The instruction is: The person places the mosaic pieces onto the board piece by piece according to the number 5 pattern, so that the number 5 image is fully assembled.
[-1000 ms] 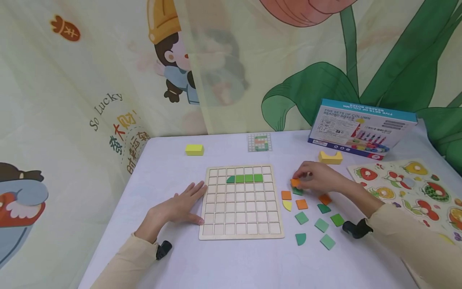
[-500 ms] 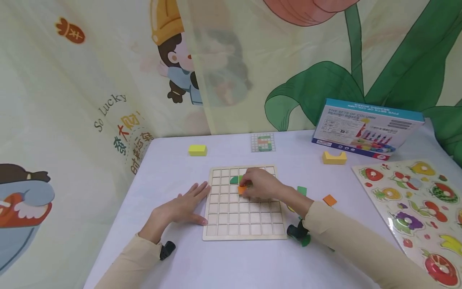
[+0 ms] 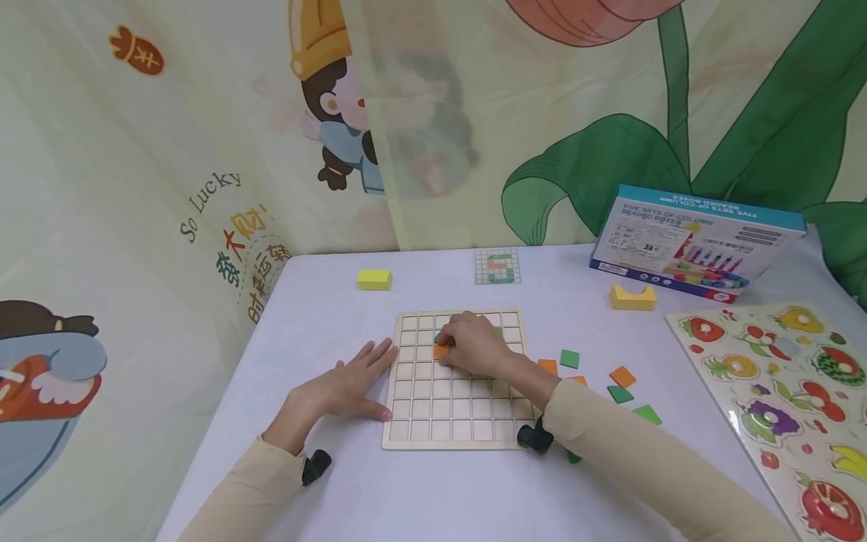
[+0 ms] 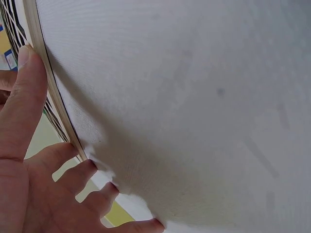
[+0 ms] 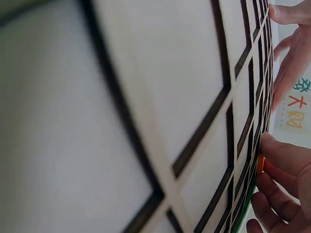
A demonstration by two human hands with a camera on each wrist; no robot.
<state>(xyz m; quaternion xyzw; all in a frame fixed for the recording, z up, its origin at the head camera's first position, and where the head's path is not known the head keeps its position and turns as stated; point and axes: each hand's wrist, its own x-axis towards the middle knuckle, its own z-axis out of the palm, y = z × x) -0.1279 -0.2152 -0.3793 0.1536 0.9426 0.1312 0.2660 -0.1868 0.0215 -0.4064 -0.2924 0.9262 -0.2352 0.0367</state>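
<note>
- An orange tile (image 3: 442,351) is pinched by the right hand (image 3: 474,344) over the grid board (image 3: 455,430), centre frame, just under the green row.
- The left hand (image 3: 342,388) is spread flat on the table (image 3: 433,497), touching the board's left edge.

The head view is being lit evenly and brightly, with only soft shadows being cast under the arms. Both wrist views are being blurred by closeness, and their straight board edges are being bent by lens distortion.

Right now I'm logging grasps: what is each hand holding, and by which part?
Right hand pinches an orange tile by its edge, fingertips; left hand holds nothing.
</note>
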